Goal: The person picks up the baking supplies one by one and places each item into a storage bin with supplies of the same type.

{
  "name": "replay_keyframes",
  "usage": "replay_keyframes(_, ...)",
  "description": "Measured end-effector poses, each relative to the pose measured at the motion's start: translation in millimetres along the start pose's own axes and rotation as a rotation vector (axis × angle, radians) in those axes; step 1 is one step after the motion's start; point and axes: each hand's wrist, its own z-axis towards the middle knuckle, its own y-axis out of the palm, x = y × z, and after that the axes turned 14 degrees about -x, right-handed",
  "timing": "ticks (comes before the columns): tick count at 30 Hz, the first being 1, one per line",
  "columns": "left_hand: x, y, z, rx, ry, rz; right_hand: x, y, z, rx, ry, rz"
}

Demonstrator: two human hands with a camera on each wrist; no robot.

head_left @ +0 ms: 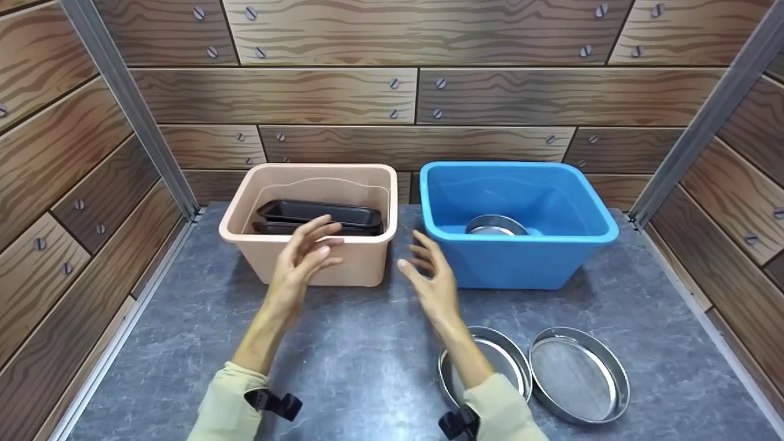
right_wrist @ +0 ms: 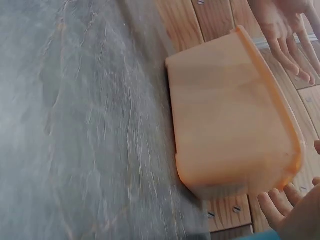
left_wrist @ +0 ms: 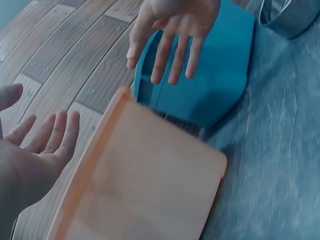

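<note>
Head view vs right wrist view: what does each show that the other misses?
Only the head view shows the black trays inside the beige tub, the blue tub with a round metal pan in it, and two round metal pans on the table in front of the blue tub. Only the right wrist view shows the beige tub's side wall up close, with bare table beside it. Both show the beige tub, the grey table, the wood-pattern wall, and the left hand and right hand, open and holding nothing.

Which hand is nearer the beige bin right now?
Left. The left hand hovers open right at the front wall of the beige bin; the right hand hovers open off its right corner, before the blue bin.
</note>
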Motion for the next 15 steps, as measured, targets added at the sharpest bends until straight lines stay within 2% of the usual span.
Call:
replay_keyframes(5,-7.6,19.9,8.6,-0.052,-0.003,0.014,-24,-16,-23,0.010,-0.047,0.008)
replay_keyframes(8,-12.0,30.8,12.5,-0.085,-0.025,0.035,-26,-25,-32,0.004,-0.058,0.017)
replay_keyframes(15,-19.1,48.9,21.6,-0.124,-0.027,0.009,-6,-50,-44,-0.012,-0.066,0.009)
